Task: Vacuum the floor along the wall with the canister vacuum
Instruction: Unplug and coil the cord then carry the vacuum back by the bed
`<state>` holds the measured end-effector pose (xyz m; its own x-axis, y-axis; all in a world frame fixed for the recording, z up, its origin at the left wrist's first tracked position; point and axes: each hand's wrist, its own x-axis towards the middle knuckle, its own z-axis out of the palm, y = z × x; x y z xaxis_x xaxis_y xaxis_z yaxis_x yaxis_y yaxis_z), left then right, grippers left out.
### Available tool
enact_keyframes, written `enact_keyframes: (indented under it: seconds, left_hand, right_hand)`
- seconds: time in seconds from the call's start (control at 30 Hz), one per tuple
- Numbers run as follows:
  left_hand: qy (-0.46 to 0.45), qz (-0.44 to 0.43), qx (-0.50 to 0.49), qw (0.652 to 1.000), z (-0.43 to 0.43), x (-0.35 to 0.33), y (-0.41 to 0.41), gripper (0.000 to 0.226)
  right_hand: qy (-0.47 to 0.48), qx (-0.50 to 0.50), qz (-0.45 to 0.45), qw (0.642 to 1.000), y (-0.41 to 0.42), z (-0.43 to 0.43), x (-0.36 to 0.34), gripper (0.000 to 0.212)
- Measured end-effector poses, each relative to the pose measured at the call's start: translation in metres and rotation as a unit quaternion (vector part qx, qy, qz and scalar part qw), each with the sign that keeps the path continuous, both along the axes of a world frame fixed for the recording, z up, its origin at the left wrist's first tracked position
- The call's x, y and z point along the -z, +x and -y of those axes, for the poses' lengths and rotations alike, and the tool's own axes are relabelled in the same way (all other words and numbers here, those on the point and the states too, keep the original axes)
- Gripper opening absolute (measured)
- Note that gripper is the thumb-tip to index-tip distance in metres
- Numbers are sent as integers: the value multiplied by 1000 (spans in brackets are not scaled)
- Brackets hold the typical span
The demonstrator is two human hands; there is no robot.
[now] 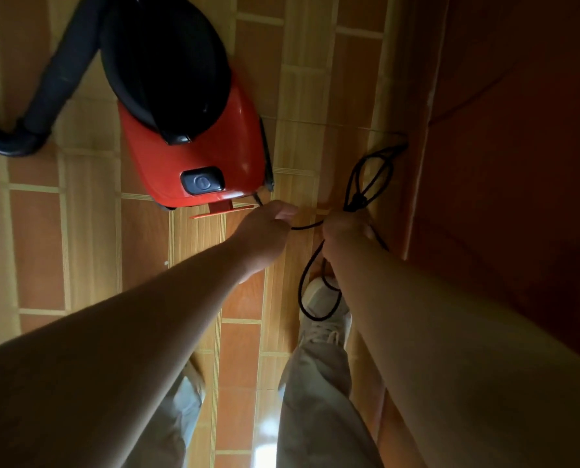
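Dim, warm light. Glare shines off the floor well below the right grip; the forearms sit in shadow; edges bend and soften.

Head cam, aimed steeply down at floor.

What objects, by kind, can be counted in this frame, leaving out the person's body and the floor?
Canister vacuum: 1
Hose: 1
Power cord: 1
Shoe: 1 plainly visible; a second cannot be made out behind the arm
Total: 4
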<state>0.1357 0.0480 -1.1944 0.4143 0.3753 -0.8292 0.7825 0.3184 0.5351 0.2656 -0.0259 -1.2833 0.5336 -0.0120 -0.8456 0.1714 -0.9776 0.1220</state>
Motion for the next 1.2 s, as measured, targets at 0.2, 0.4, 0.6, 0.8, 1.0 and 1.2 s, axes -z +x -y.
enact_keyframes:
  seconds: [0.2, 0.4, 0.6, 0.8, 1.0, 1.2]
  left_hand:
    - [13, -15, 13, 1000, -6, 4, -7, 38]
    - [9, -16, 0, 1000, -3, -7, -6, 39]
    - [2, -17, -47, 999, -3, -29, -7, 37]
    - [25, -13, -99, 995, -21, -73, -9, 35]
    - [62, -25, -146, 987, -63, -131, -22, 32]
    - [87, -8, -219, 972, -106, -160, -30, 36]
  right_hand:
    - [107, 120, -19, 987, -9, 7, -11, 65]
    - [291, 378, 33, 878, -20, -1, -36, 36]
    - [391, 293, -28, 872, -32, -14, -75, 8]
    - [427, 267, -86, 860, -29, -44, -122, 19]
    - [391, 274, -130, 869, -14, -87, -169, 12]
    - [388, 234, -151, 879, -6, -115, -199, 21]
